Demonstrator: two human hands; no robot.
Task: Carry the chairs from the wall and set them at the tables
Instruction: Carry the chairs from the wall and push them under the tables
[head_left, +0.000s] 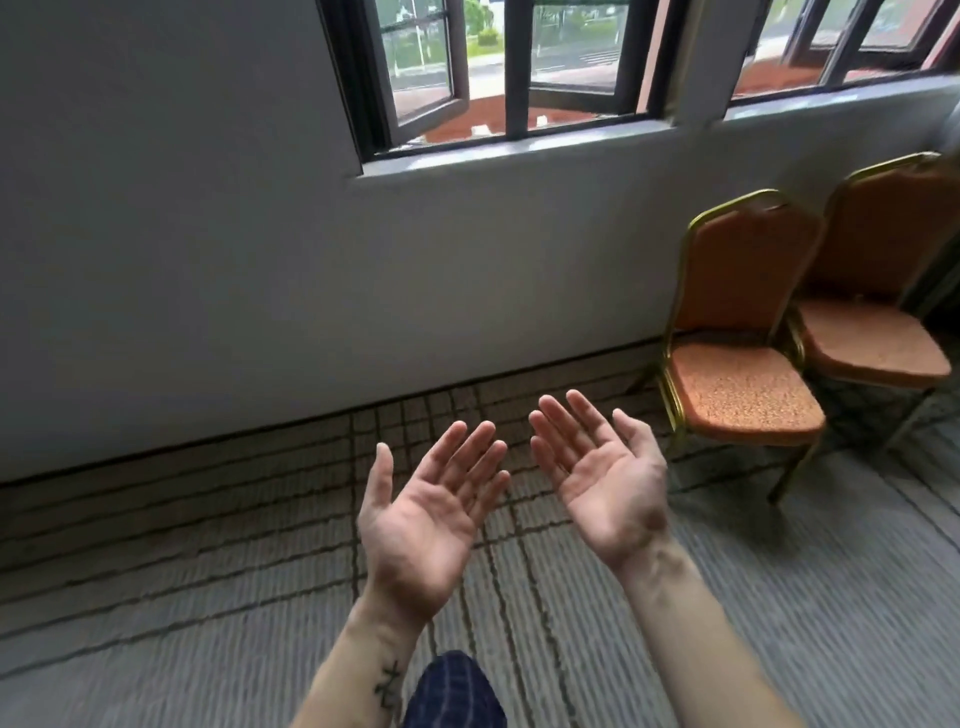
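Observation:
Two orange padded chairs with gold metal frames stand against the wall at the right. The nearer chair (743, 338) is left of the second chair (878, 291), which is partly cut off by the frame edge. My left hand (431, 514) and my right hand (602, 478) are held out in front of me, palms up, fingers straight, holding nothing. Both hands are well short of the chairs, to their left. No table is in view.
A grey wall (208, 260) runs across ahead, with dark-framed windows (498, 78) above, one sash swung outward. Patterned grey carpet (208, 597) covers the floor. My knee in dark checked cloth (452, 691) shows at the bottom.

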